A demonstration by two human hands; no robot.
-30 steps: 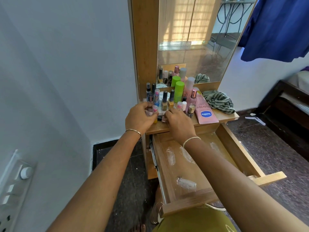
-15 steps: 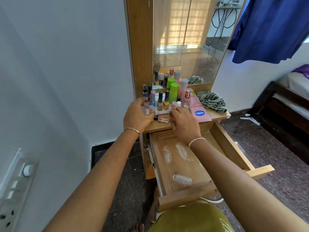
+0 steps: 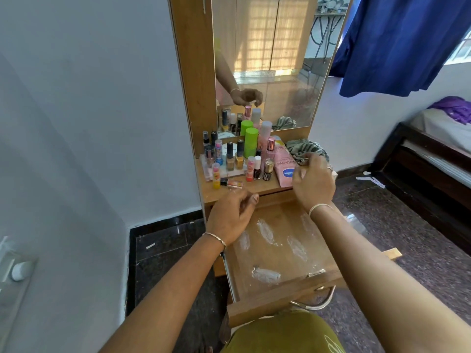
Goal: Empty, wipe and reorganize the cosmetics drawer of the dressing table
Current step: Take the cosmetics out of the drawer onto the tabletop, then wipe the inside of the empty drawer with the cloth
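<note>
Both hands are drawing out of the cluster of little bottles where they were busy a second ago: the left hand [image 3: 229, 215] is pulling back to the front edge of the tabletop [image 3: 211, 193], and the right hand [image 3: 312, 179] is swinging over to the right. Nearest the camera, the cosmetics drawer [image 3: 267, 305] is standing pulled fully open and emptied, with white powdery smears [image 3: 266, 275] streaking its floor. The left hand is hovering over the drawer's back end, its fingers [image 3: 246, 200] loosely curled around nothing. The right hand is reaching across the pink tube [image 3: 284, 165] toward the striped cloth [image 3: 305, 147]. Its fingers are curling at the cloth's near edge, but I cannot tell whether they are gripping it. The step in hand is probably fetching that cloth for the wipe. Doing it well is a matter of lifting the cloth up and away from the nail polish bottles [image 3: 234, 159], since one small bottle [image 3: 233, 183] is already lying on its side, and then working the smears from the back of the drawer toward its front. The tube is showing a blue oval badge that I am reading as Vaseline, partly covered by the thumb, with "luta-Hya" running along it. The small bottles' labels are coming out too small to read. Behind them, two green bottles [image 3: 251, 142] are standing against the mirror [image 3: 275, 59].
</note>
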